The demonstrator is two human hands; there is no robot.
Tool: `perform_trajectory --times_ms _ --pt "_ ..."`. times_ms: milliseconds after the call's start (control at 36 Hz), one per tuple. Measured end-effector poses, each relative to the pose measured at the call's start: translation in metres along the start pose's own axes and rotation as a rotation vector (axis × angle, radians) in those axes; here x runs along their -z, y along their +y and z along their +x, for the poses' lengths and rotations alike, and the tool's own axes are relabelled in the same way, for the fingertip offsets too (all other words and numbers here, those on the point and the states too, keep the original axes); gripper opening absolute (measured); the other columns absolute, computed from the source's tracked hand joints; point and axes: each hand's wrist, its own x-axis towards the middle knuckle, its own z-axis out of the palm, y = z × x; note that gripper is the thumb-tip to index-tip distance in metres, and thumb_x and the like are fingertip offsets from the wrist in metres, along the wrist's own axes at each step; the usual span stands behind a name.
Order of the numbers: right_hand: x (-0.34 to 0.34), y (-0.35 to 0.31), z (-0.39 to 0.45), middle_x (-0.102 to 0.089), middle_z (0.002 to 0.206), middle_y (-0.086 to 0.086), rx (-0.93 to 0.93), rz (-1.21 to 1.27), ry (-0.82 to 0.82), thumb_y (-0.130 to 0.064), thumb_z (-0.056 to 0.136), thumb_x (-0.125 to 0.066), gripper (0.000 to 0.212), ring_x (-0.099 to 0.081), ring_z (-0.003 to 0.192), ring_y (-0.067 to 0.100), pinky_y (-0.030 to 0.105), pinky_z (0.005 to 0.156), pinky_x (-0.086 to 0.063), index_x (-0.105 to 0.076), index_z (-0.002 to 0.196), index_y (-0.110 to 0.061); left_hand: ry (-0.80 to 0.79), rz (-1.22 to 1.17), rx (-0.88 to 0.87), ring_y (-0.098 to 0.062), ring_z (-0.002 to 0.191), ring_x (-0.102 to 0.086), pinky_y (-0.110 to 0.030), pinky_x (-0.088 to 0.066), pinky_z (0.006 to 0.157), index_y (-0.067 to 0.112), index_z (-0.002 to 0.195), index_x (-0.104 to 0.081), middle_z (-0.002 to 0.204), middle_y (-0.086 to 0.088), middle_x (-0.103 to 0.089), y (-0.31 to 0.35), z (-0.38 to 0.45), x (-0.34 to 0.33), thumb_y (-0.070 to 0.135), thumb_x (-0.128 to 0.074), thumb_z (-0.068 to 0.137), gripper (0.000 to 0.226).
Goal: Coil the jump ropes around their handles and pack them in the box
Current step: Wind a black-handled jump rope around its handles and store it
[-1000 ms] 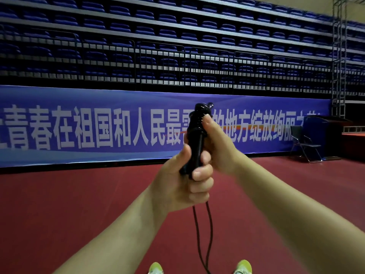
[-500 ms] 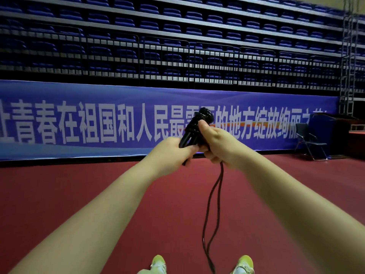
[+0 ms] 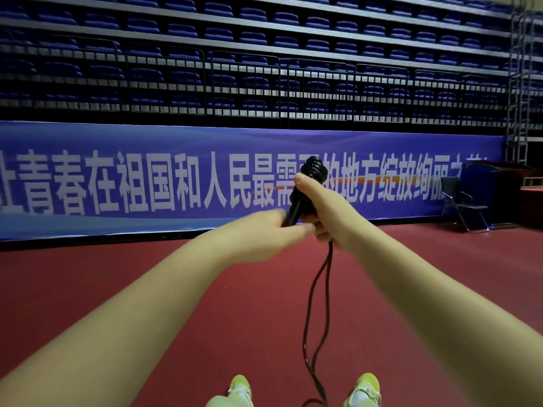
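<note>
I hold a black jump rope's handles (image 3: 296, 207) upright at arm's length in front of me. Glossy turns of black cord are wound around their top end (image 3: 315, 169). My right hand (image 3: 323, 210) is wrapped around the handles with the thumb pressed on the coil. My left hand (image 3: 273, 230), blurred by motion, touches the handles' lower end with its fingers. Two loose strands of the rope (image 3: 316, 304) hang from under my right hand down to the floor between my shoes. No box is in view.
I stand on a red sports floor (image 3: 117, 289); my yellow-green shoes (image 3: 241, 390) show at the bottom edge. A long blue banner (image 3: 147, 183) runs along the stands ahead. A folding chair (image 3: 461, 201) stands at the far right.
My left hand has let go of its full grip on the handles and slid to their lower end. The arms have stretched further out, and the hanging strands now drop from under my right hand.
</note>
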Motion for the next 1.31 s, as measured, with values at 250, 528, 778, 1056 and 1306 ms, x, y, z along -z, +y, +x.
perform_trajectory --times_ms 250,528,778,1056,1306 --pt "0.006 -0.01 -0.004 -0.025 0.059 -0.002 0.061 0.14 -0.208 -0.059 0.093 -0.041 0.049 -0.017 0.048 0.011 0.026 0.047 -0.011 -0.049 0.068 -0.018 -0.363 -1.18 -0.087 -0.013 0.062 -0.06 -0.023 -0.048 0.054 0.019 0.08 -0.065 0.076 -0.001 -0.064 -0.034 -0.007 -0.024 0.059 -0.085 0.052 0.052" --pt "0.019 0.009 -0.001 -0.041 0.072 0.003 0.109 0.183 -0.321 -0.065 0.077 -0.045 0.051 -0.035 0.056 0.013 0.023 0.05 -0.031 -0.054 0.086 -0.016 -0.008 -1.003 -0.024 -0.007 0.049 -0.042 -0.023 -0.045 0.051 0.016 0.084 -0.058 0.064 0.006 -0.057 -0.013 -0.01 -0.032 0.025 -0.068 0.082 0.013" --pt "0.014 0.019 0.0 -0.044 0.066 0.002 0.087 0.012 -0.208 -0.064 0.085 -0.041 0.058 -0.034 0.048 0.01 0.022 0.046 -0.029 -0.054 0.087 -0.008 0.371 -0.485 0.022 -0.012 0.053 -0.048 -0.04 -0.055 0.066 0.01 0.087 -0.064 0.061 0.005 -0.052 -0.023 0.001 -0.037 0.028 -0.065 0.086 0.018" --pt "-0.004 0.027 -0.002 -0.045 0.055 -0.003 0.046 -0.167 -0.003 -0.05 0.1 -0.031 0.054 -0.035 0.047 0.014 0.027 0.049 -0.031 -0.058 0.074 -0.012 0.412 -0.12 0.054 -0.015 0.055 -0.051 -0.031 -0.041 0.056 0.016 0.074 -0.054 0.063 0.003 -0.055 -0.03 -0.003 -0.038 0.037 -0.062 0.085 0.025" --pt "-0.024 0.023 -0.008 -0.048 0.049 -0.006 0.172 0.139 -0.108 -0.064 0.091 -0.04 0.051 -0.044 0.049 0.012 0.027 0.055 -0.035 -0.054 0.071 -0.019 -0.558 -1.804 -0.087 -0.016 0.056 -0.057 -0.028 -0.049 0.057 0.001 0.109 -0.064 0.081 -0.007 -0.063 -0.042 -0.017 -0.045 0.053 -0.057 0.085 0.057"
